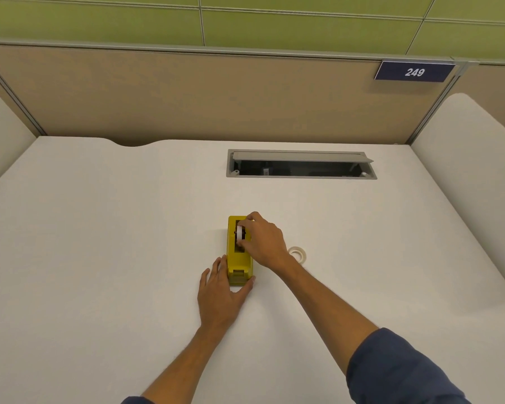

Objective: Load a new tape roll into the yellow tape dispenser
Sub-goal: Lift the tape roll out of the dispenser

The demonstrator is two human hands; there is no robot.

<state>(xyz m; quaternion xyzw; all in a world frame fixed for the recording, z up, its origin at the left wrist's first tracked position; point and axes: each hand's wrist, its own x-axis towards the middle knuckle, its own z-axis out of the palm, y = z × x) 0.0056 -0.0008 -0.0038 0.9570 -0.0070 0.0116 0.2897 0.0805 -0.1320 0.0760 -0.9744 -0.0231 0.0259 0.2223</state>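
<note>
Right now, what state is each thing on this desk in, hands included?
dispenser: upright on the desk, top well open.
roll in the well: on edge, pinched by the right hand.
loose roll: lying flat, untouched, partly hidden behind the right wrist.
left hand: fingers straight, bracing the dispenser's near end.
right hand: fingers curled on the roll in the well.
hatch: lid raised.

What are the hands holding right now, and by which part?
The right hand pinches the white tape roll by its rim, in the yellow dispenser. The left hand lies flat, bracing the dispenser's near end.
</note>
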